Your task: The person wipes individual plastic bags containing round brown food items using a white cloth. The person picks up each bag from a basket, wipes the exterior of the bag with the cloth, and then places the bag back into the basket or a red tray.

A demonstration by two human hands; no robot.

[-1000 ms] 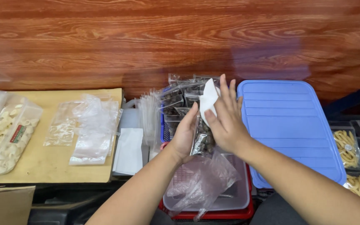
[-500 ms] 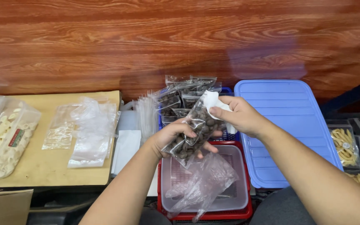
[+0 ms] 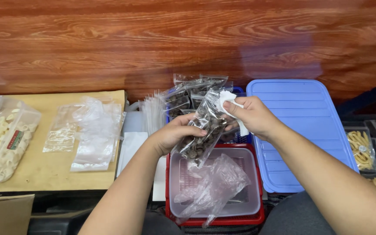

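My left hand [image 3: 173, 132] grips a clear plastic bag of dark brown pieces [image 3: 201, 135] around its middle, tilted over the red-rimmed clear tub [image 3: 256, 196]. My right hand [image 3: 251, 116] pinches a crumpled white cloth [image 3: 229, 99] against the bag's upper end. A loose crumpled clear bag [image 3: 216, 182] lies inside the tub below both hands.
More filled bags of dark pieces [image 3: 188, 90] stand in a blue basket behind. A blue lid [image 3: 301, 126] lies to the right, with packs of yellow pasta [image 3: 364, 152] beyond. Left, a wooden board [image 3: 44, 174] carries empty clear bags [image 3: 94, 135] and a bag of pale shells [image 3: 3, 146].
The bag went from upright between both palms to tilted in my left hand. My right hand closed on the white cloth and now presses it on the bag's top.
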